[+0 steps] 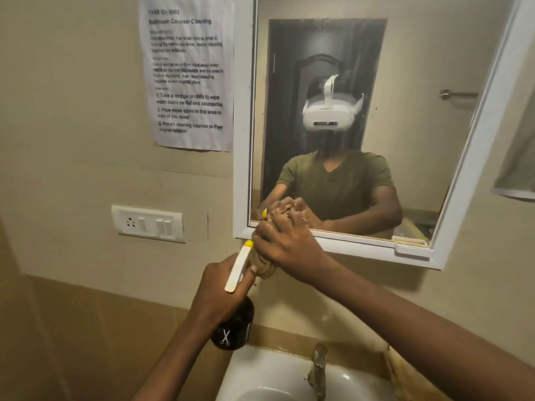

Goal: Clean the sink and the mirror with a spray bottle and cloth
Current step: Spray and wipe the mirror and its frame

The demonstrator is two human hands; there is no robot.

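At centre frame our left hand [223, 285] grips the dark spray bottle [233, 328], fingers wrapped round its neck, above the sink [260, 377]. Our right hand [286, 244] is closed on a bunched cloth [265, 269] at the mirror's [405, 82] lower-left corner.

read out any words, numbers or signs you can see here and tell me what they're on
Paper notice on the wall: "Bathroom Counter Cleaning"; "1. Take a sponge or cloth to wipe water stains on the sink countertop"; a task ID line and the small paragraphs are too blurred.
Spray bottle: white crossed-scissors sign, no words legible.
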